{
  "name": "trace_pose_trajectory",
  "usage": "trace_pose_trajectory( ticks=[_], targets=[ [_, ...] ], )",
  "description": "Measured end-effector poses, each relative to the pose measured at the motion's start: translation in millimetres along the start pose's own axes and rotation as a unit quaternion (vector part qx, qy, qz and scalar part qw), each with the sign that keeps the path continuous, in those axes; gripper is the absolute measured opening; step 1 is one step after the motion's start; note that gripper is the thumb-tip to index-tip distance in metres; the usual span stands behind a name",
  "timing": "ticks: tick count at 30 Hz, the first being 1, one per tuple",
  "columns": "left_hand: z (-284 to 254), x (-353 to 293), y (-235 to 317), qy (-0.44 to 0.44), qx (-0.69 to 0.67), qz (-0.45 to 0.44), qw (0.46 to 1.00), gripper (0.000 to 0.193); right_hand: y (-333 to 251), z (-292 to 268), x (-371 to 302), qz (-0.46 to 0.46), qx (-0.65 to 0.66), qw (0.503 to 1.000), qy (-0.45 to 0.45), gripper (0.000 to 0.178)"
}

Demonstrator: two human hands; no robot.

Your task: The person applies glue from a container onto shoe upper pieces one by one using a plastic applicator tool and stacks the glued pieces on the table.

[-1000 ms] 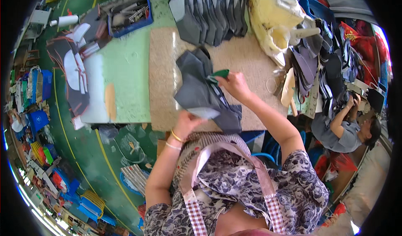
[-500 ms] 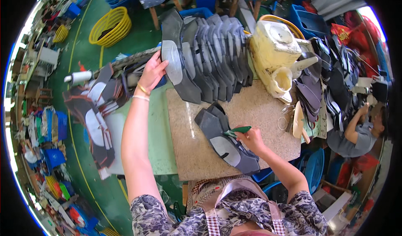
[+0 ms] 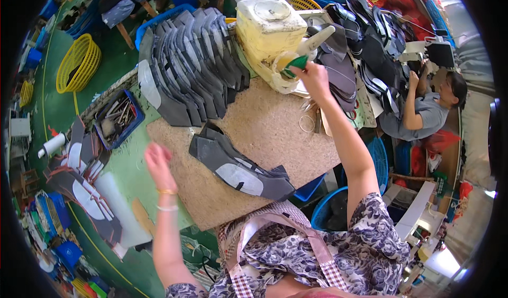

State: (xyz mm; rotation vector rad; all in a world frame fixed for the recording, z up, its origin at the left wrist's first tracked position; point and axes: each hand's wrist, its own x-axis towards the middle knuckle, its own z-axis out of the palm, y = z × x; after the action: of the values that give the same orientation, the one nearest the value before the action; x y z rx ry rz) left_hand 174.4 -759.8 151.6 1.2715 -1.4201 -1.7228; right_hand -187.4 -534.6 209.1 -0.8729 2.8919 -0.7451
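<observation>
My right hand [image 3: 316, 82] pinches a green-handled tool [image 3: 297, 63] over the mouth of a yellowed cup [image 3: 284, 82], with the tool's lower end hidden inside. The cup sits against a big grime-streaked plastic jug [image 3: 270, 31]. Blurred by motion, my left hand [image 3: 159, 166] hovers by the left edge of the brown board [image 3: 278, 131], its fingers partly curled and nothing visible in them. On the board lie overlapping dark grey cut pieces [image 3: 237, 172] with a pale grey patch. Behind them stands a long overlapped row of similar dark pieces [image 3: 193, 68].
A blue tray of tools [image 3: 120, 119] sits at the left of the green tabletop, near orange-edged pieces [image 3: 84, 187]. Scissors [image 3: 307, 105] and more dark pieces [image 3: 336, 78] lie right of the jug. A co-worker [image 3: 423, 107] sits at the far right.
My right hand has carried the green-handled tool from the piece on the board up to the cup. My left hand has left the row of pieces and drawn back toward me. The view has shifted.
</observation>
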Motion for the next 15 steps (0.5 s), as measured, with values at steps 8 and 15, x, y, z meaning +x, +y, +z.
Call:
trace_pose_trajectory(
  ticks=[8, 15],
  targets=[
    [66.2, -177.7, -68.0, -0.039, -0.064, -0.091, 0.993, 0.051, -53.3, -17.4, -61.5, 0.131, 0.427, 0.869, -0.214, 0.013],
    [79.7, -172.1, -82.9, 0.026, -0.025, -0.084, 0.996, 0.053, -103.1, 97.9, -120.3, 0.037, 0.403, 0.874, -0.270, 0.016]
  ],
)
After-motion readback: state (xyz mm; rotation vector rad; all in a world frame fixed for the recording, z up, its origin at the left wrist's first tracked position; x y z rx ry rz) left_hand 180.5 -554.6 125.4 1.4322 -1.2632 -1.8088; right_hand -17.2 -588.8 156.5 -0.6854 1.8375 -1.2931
